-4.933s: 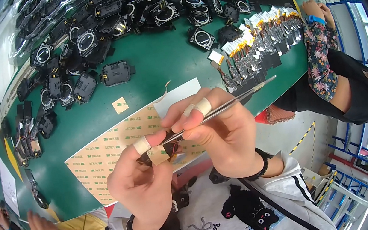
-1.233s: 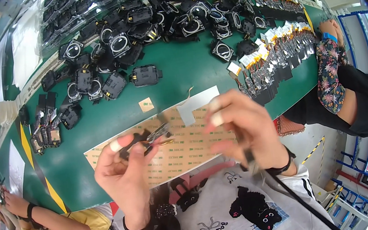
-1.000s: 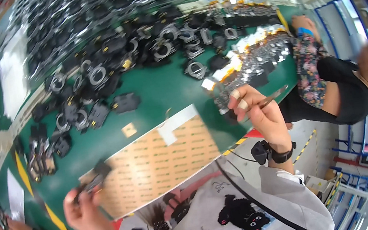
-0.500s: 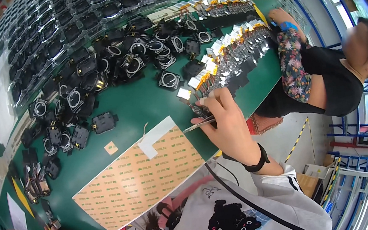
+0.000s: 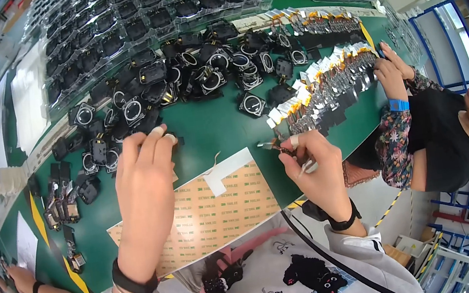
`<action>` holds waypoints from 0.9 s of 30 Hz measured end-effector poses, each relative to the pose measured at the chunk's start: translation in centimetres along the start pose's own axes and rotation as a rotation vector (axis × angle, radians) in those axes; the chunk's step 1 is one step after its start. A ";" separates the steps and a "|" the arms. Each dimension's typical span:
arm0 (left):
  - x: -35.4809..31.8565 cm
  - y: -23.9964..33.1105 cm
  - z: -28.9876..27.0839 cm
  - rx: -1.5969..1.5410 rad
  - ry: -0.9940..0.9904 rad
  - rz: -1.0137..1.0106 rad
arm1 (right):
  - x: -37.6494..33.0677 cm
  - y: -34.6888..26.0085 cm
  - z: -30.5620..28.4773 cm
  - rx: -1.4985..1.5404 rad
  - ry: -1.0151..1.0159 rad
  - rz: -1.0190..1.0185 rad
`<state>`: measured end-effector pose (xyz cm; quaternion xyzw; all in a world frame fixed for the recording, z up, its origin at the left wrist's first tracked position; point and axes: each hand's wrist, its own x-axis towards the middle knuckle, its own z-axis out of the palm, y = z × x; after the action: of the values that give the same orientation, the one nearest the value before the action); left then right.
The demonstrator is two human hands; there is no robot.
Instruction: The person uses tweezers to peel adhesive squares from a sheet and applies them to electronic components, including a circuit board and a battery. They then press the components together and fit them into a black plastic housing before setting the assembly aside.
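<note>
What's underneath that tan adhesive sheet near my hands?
The tan adhesive sheet lies flat on the green table; whatever it covers is hidden. A white strip lies on top of it.

Left hand (image 5: 142, 176) stretched forward, palm down, fingers together and slightly curled, taped fingertips foremost. Right hand (image 5: 311, 163) drawn nearer, fingers pinched tight in a fist, wrist bent, dark wristbands on both.

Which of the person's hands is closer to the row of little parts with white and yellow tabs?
Right. The right hand, holding tweezers, almost touches the row of small white-and-yellow-tabbed parts. The left hand reaches toward the pile of black ring-shaped parts, well away.
</note>
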<state>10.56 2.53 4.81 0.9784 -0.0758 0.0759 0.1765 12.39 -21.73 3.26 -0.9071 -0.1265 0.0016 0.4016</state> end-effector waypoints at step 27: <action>-7.4 4.9 -2.3 -1.453 -0.119 -0.756 | -0.1 -5.9 2.0 -0.090 -0.131 -0.810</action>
<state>2.20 -0.32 7.27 0.5819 0.2196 -0.1087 0.7755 10.71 -16.43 6.20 -0.7985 -0.4986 -0.1044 0.3207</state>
